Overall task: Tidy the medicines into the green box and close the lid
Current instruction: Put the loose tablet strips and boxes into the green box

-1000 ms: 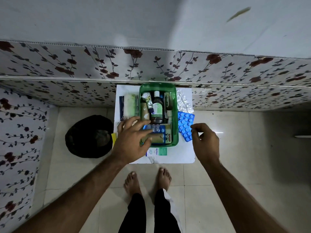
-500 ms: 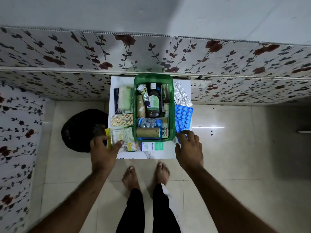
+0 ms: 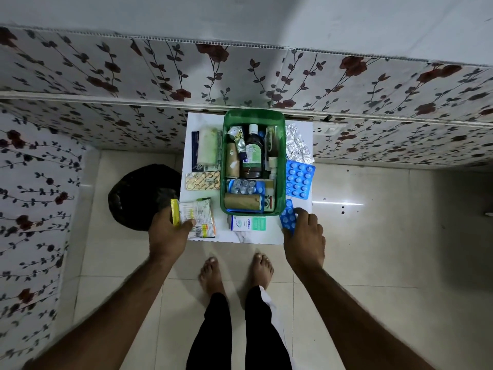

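The open green box (image 3: 225,156) stands on a small white table (image 3: 241,238), filled with a brown bottle (image 3: 253,153), tubes, a blister pack and a cardboard roll. My left hand (image 3: 166,232) grips a white and yellow sachet pack (image 3: 196,211) at the table's front left corner. My right hand (image 3: 304,237) pinches a small blue blister strip (image 3: 288,217) at the front right, just outside the box. Loose around the box lie a large blue blister (image 3: 298,178), a silver foil strip (image 3: 298,144), a gold blister (image 3: 204,180) and a white-green carton (image 3: 248,223). No lid is visible.
A pale green packet (image 3: 206,146) and a dark blue carton (image 3: 195,149) lie left of the box. A black bag (image 3: 140,194) sits on the tiled floor left of the table. My bare feet (image 3: 234,271) stand in front. A floral-papered wall backs the table.
My left hand left the box's front end and came to the table's front left, closing on the sachet pack. My right hand dropped onto the small blue strip.
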